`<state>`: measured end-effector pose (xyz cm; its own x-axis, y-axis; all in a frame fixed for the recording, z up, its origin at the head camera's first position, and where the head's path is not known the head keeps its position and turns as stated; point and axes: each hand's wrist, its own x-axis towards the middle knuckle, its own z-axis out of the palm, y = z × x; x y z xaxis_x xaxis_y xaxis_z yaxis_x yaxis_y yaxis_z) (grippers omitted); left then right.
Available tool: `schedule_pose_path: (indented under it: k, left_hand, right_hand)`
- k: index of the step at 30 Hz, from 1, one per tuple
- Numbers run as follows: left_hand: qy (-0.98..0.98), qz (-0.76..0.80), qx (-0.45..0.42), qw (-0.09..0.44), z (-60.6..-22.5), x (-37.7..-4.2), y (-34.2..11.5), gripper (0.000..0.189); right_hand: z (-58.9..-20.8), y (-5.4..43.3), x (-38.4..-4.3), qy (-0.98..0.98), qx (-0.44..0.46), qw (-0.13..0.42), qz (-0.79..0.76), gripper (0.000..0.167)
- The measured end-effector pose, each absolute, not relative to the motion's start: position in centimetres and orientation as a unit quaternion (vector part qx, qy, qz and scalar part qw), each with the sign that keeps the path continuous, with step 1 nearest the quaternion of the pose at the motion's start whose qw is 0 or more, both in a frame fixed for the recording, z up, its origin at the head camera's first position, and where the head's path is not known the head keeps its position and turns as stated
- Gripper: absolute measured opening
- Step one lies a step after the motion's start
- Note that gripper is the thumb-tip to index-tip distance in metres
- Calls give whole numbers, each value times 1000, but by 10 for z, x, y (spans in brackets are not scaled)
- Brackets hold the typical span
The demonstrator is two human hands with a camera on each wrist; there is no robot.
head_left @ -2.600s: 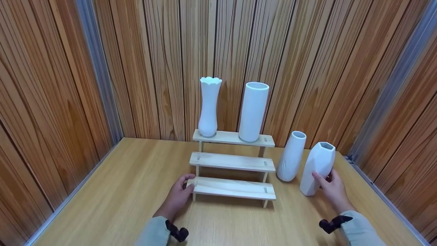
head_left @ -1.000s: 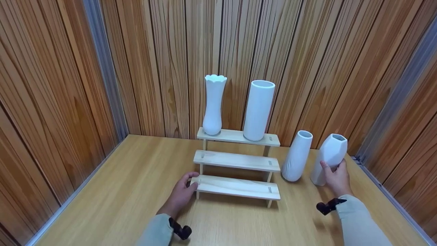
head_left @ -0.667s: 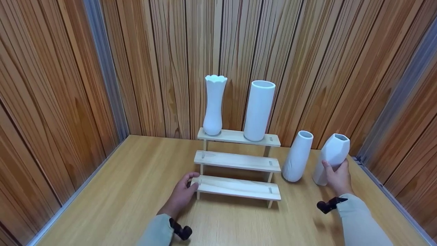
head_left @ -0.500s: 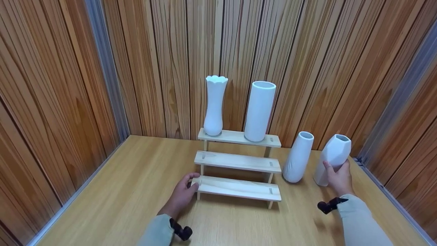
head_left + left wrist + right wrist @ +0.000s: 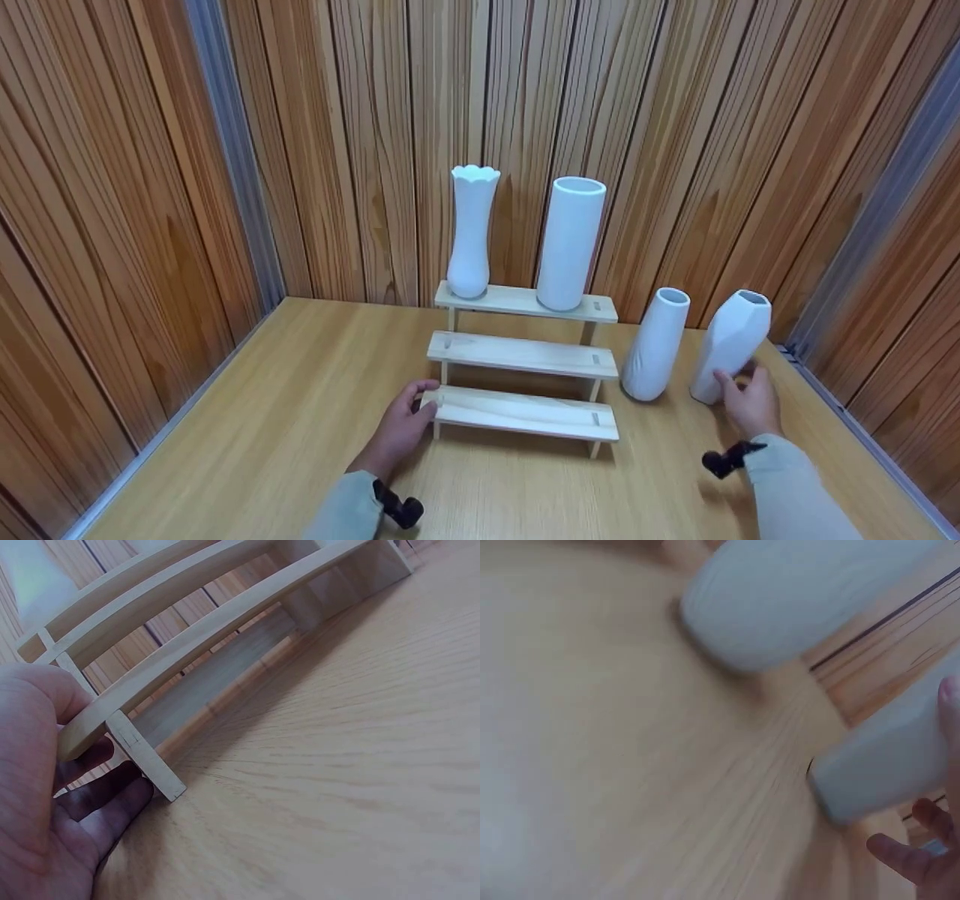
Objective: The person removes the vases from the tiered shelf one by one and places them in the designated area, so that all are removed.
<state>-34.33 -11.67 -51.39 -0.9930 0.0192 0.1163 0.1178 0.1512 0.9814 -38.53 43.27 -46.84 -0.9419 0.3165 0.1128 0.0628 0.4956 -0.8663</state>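
Note:
A three-tier wooden display stand (image 5: pixel 521 352) stands on the table. My left hand (image 5: pixel 397 424) grips the left end of its lowest step; in the left wrist view, the index finger bends over the board's end and other fingers lie below. To the stand's right, a white faceted vase (image 5: pixel 739 322) stands upright. My right hand (image 5: pixel 754 403) is low at its right side, the thumb at the vase's front. In the right wrist view the lower fingers (image 5: pixel 904 859) are spread and apart from the vase. A white tapered vase (image 5: pixel 656 349) stands just left of it.
On the top step stand a white vase with a scalloped rim (image 5: pixel 472 232) and a plain white cylindrical vase (image 5: pixel 571 244). Wood-panelled walls (image 5: pixel 360 150) close in the table (image 5: pixel 300 390) at the back and both sides.
The faceted vase has moved back and to the right, beside the tapered one. My right hand has since loosened and slid lower down it. My left hand keeps its grip on the stand.

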Motion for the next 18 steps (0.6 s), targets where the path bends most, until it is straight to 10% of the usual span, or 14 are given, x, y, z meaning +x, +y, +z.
schedule_pose_path:
  k: [18]
  left_hand:
    - [-761,-647,-45,23,-511,-344,-119,32]
  right_hand:
    - [-470,428,-387,-810,-109,109,565,120]
